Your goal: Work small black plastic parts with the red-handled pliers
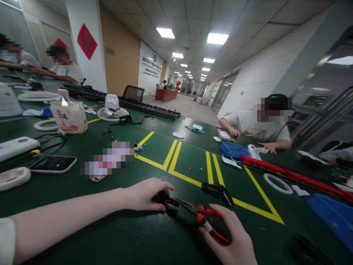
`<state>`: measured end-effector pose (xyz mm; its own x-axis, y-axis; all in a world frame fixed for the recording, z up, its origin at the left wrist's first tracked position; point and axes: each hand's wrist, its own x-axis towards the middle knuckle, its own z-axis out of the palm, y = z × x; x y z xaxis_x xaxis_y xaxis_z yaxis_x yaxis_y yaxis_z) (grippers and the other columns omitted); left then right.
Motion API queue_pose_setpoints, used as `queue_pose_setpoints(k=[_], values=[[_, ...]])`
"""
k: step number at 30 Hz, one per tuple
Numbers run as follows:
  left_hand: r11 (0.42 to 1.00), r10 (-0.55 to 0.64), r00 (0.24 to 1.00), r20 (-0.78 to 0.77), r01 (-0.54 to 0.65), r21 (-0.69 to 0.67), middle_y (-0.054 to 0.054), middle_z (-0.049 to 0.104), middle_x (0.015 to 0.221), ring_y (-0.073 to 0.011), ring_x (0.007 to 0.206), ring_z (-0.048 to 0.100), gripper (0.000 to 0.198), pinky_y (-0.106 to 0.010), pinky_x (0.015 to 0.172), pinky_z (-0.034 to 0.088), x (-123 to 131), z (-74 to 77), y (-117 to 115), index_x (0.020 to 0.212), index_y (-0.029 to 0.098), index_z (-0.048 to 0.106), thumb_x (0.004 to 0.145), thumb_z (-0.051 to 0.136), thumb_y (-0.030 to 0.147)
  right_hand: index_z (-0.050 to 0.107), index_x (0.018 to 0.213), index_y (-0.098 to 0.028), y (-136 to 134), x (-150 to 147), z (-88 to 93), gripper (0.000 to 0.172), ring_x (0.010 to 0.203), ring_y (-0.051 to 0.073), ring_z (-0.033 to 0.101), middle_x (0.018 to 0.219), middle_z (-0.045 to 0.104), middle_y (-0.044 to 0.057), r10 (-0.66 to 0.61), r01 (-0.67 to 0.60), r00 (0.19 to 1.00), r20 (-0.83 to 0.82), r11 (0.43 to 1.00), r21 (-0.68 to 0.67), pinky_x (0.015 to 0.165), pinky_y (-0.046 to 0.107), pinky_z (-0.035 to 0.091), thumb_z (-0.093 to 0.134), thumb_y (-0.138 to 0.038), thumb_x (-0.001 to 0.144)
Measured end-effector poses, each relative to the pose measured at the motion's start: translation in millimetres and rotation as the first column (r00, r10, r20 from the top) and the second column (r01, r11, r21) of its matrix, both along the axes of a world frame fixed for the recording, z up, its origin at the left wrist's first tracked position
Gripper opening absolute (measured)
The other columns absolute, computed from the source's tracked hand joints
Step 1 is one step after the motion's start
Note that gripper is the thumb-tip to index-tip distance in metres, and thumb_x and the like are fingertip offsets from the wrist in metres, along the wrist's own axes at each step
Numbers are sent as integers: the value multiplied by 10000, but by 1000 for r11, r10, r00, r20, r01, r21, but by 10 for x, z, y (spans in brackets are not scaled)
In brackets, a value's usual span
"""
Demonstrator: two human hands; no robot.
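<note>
The left hand (150, 195) pinches a small black part (172, 206) between thumb and fingers, while the right hand (231, 233) is curled about the handles of a pair of pliers (204, 219). The black part is short and chunky, dark all over, with glossy highlights on its end; its finer detail is blurred, and the fingers cover its rear portion. It sits at the left hand's fingertips, on the side facing the right hand, so that it lies between the two hands, toward the near side of the green worktop (124, 241). The pliers have slender grey jaws and red-and-black handles that stand apart; their nose points at the black part, but whether it touches cannot be told. Just beyond the pliers, black pieces (217, 191) lie across the yellow tape (190, 179). A phone (110, 160) lies past the left forearm, farther from the near edge. Toward the worktop's near right corner is a dark, blurred object (307, 250), with a blue tray (332, 215) beyond it by the right side. At the far edge sits a co-worker (248, 127) in a white top, near a smaller blue tray (234, 149).
</note>
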<state>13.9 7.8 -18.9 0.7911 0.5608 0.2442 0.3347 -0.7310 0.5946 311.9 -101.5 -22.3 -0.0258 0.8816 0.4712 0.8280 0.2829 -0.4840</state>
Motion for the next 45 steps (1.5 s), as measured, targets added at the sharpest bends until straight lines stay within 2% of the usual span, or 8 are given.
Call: queue_pose_setpoints(k=[5, 9, 14, 19, 28, 35, 45], values=[[996, -69, 998, -14, 70, 57, -66, 676, 1146, -234, 1060, 632, 547, -360, 933, 471, -4, -8, 6, 1276, 212, 527, 797, 783, 279, 632, 1156, -255, -54, -114, 6, 430, 1076, 279, 630, 1148, 664, 96, 87, -86, 996, 18, 996, -25, 934, 451, 519, 658, -498, 803], [980, -142, 989, -30, 145, 137, -66, 667, 1127, -227, 1031, 627, 420, -334, 887, 469, -10, -17, 17, 1220, 225, 569, 845, 736, 312, 630, 1182, -251, -68, -119, 19, 454, 1095, 295, 618, 1172, 658, 108, 88, -85, 996, 34, 994, -71, 939, 477, 518, 657, -500, 802], [965, -199, 979, -42, 203, 166, -63, 668, 1162, -224, 1068, 615, 338, -337, 913, 458, -18, 1, 14, 1211, 234, 586, 895, 681, 306, 612, 1224, -254, -46, -54, 25, 482, 1107, 291, 620, 1191, 653, 107, 114, -106, 988, 105, 991, -83, 931, 464, 533, 681, -482, 804], [960, -205, 976, -67, 214, 181, -64, 664, 1174, -222, 1064, 609, 330, -345, 914, 456, -19, 18, 5, 1220, 225, 593, 909, 668, 301, 591, 1243, -249, -25, 2, 32, 503, 1078, 277, 638, 1169, 662, 106, 134, -129, 973, 187, 991, -41, 897, 434, 550, 707, -453, 798], [960, -195, 976, -92, 210, 186, -73, 652, 1190, -228, 1073, 599, 389, -357, 918, 453, -29, 6, 10, 1289, 240, 569, 920, 657, 327, 625, 1220, -262, -80, -103, 8, 484, 1082, 285, 624, 1167, 659, 98, 111, -107, 992, 68, 993, -55, 931, 457, 516, 665, -525, 817], [952, -209, 976, -64, 218, 215, -78, 663, 1168, -227, 1046, 607, 371, -354, 891, 468, -22, -2, 13, 1262, 221, 581, 911, 666, 308, 631, 1209, -249, -50, -55, 10, 497, 1083, 296, 632, 1165, 664, 109, 100, -95, 994, 50, 990, -101, 921, 471, 535, 689, -519, 796], [952, -213, 975, -56, 220, 212, -75, 660, 1173, -227, 1048, 604, 369, -365, 900, 473, -26, -5, 18, 1259, 220, 585, 911, 669, 311, 611, 1215, -282, -58, -79, 13, 472, 1069, 288, 640, 1156, 668, 81, 106, -105, 994, 13, 993, -62, 905, 477, 539, 706, -480, 797]])
